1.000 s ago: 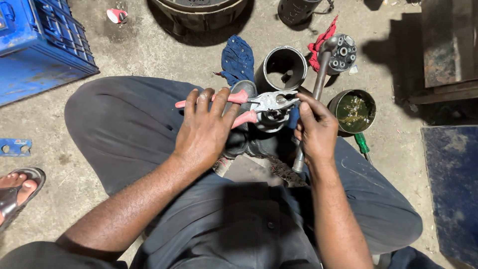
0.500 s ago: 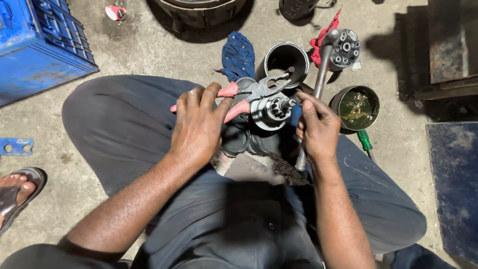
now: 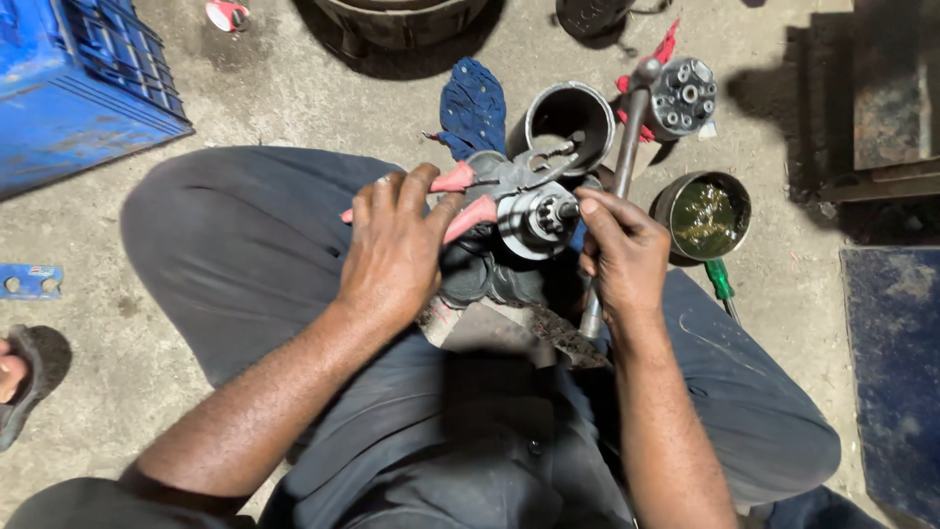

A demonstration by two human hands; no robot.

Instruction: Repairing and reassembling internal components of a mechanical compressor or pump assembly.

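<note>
Head view: your left hand (image 3: 392, 250) is clamped on the red-handled pliers (image 3: 509, 181), their tips at the geared metal part (image 3: 534, 220) over your lap; your right hand (image 3: 622, 255) pinches its shaft. It looks heavy, stiff, likely greasy, so hold the round body. Cans (image 3: 700, 214) crowd the right; bare floor (image 3: 245, 108) lies left
</note>
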